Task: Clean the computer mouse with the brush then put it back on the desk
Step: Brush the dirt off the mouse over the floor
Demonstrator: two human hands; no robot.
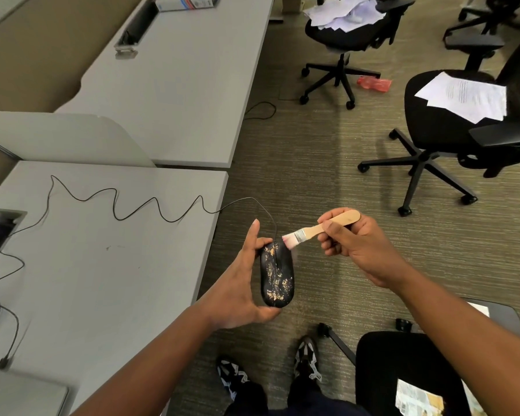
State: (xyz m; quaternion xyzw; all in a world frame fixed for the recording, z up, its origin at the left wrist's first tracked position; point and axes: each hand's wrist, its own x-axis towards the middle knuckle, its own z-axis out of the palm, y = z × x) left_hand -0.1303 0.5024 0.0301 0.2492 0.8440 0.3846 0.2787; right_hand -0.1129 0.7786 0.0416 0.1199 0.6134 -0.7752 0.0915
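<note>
A black computer mouse (276,274), speckled with tan crumbs, is held off the right edge of the grey desk (102,265), above the carpet. My left hand (243,283) grips it from the left side and below. Its thin black cable (132,205) snakes back across the desk top. My right hand (354,244) holds a small wooden-handled brush (321,228) by the handle. The pale bristles touch the front right corner of the mouse.
A second grey desk (177,85) stands beyond a divider panel. Black office chairs (451,130) with papers on their seats stand on the carpet to the right. Another chair seat (403,370) is close at lower right. My feet (306,358) are below.
</note>
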